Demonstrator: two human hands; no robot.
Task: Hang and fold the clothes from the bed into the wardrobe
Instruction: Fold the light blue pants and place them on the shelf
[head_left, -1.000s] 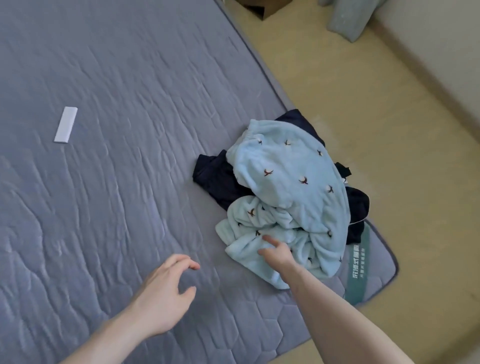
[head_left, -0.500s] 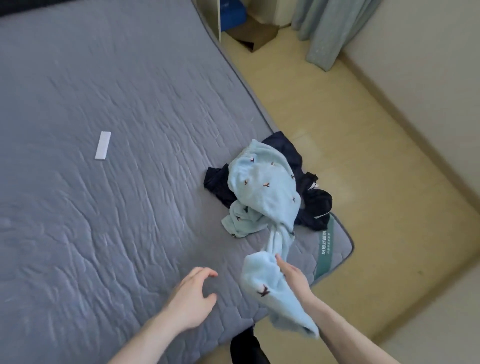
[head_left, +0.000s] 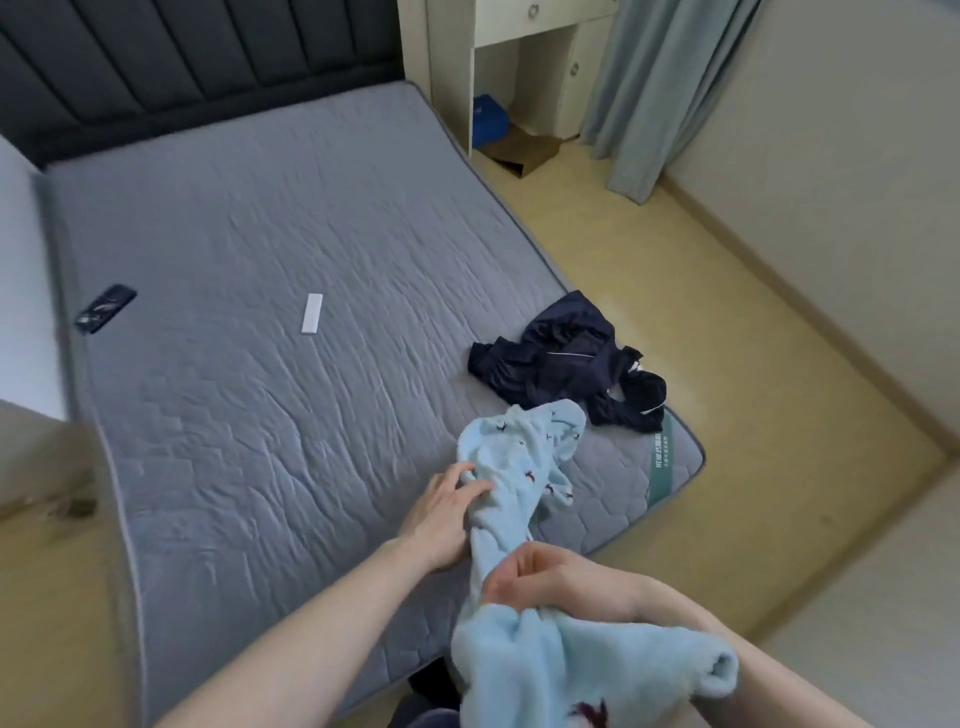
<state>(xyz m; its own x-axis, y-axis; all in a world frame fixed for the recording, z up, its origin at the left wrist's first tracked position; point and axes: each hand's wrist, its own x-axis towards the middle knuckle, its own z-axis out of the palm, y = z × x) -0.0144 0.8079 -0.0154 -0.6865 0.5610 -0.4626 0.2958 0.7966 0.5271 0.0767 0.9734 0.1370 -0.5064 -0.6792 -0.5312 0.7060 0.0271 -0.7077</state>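
Two hands hold the blue fleece (head_left: 524, 467) over the bed's (head_left: 260, 312) near right corner: the right hand (head_left: 540, 582) has its fingers curled round the fabric, the left hand (head_left: 447, 512) presses it with fingers nearly straight. Dark clothes (head_left: 561, 358) lie at the right edge, beside the fleece; a white strip (head_left: 311, 314) sits mid-bed and a phone (head_left: 105, 308) at the left edge.

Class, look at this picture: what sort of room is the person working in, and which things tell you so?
Most likely a bedroom: a bare quilted mattress against a padded headboard, a curtain by the wall, and clothes lying on the bed.
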